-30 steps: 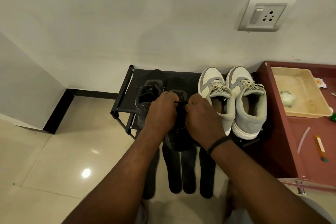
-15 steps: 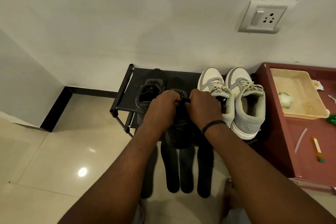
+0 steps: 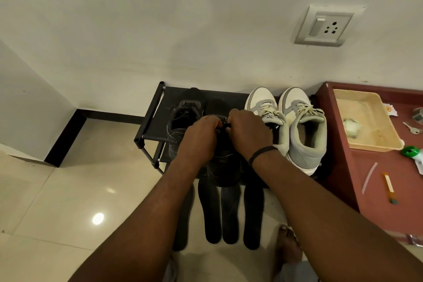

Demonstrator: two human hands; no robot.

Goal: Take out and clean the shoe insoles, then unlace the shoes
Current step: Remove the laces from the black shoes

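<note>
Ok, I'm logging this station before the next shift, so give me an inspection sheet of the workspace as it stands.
Surface: black rack against the wall, on a glossy tiled floor.
Job's things: two black shoes and two grey shoes on the rack; four dark insoles on the floor in front.
Clutter: red table with tray, keys, small bits.
Hands: left hand and right hand both pinch the lace of a black shoe.
Cables: nothing seen.
Surroundings: wall socket; bare foot.
</note>
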